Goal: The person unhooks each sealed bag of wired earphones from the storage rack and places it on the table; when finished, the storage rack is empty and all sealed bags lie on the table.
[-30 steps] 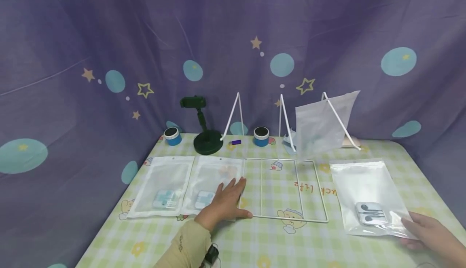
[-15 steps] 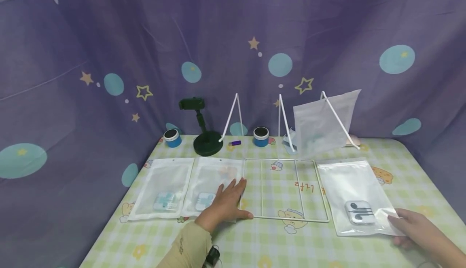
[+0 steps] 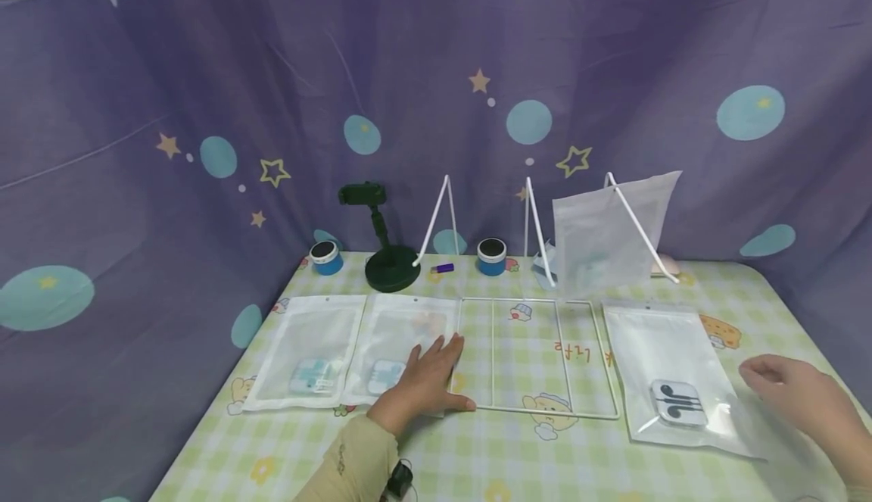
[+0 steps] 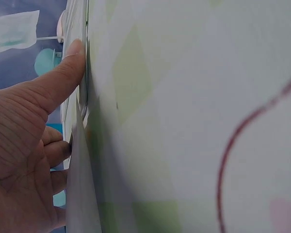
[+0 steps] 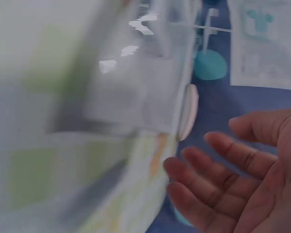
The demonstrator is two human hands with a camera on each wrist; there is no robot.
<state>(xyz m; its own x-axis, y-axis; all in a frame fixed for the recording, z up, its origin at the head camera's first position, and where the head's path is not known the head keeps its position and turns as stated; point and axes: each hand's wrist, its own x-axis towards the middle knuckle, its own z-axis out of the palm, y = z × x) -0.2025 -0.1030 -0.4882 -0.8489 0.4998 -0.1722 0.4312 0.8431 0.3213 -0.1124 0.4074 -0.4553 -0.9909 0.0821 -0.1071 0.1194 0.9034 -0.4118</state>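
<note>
My left hand [image 3: 424, 379] rests with spread fingers on the right edge of a clear-front zip bag [image 3: 395, 328] and the white wire rack [image 3: 524, 411]; its thumb touches the rack's front wire in the left wrist view. To its left lies a similar zip bag [image 3: 303, 335] with a pale blue item inside. Right of the rack lies another zip bag [image 3: 664, 350], holding wired earphones in a clear case [image 3: 679, 403]. Just beyond this bag's right edge, my right hand [image 3: 800, 396] hovers with nothing in it; its fingers [image 5: 199, 189] are loosely bent in the right wrist view.
White hook arms [image 3: 535, 222] rise behind the rack, and a zip bag [image 3: 606, 233] hangs from the right one. At the back stand a black phone stand [image 3: 391, 269], two blue jars [image 3: 491, 257] and a small purple object [image 3: 443, 268]. A purple curtain [image 3: 409, 48] closes the back.
My right hand slid the earphone bag left towards the rack, then let go and rose off to the right. The left hand stays in place.
</note>
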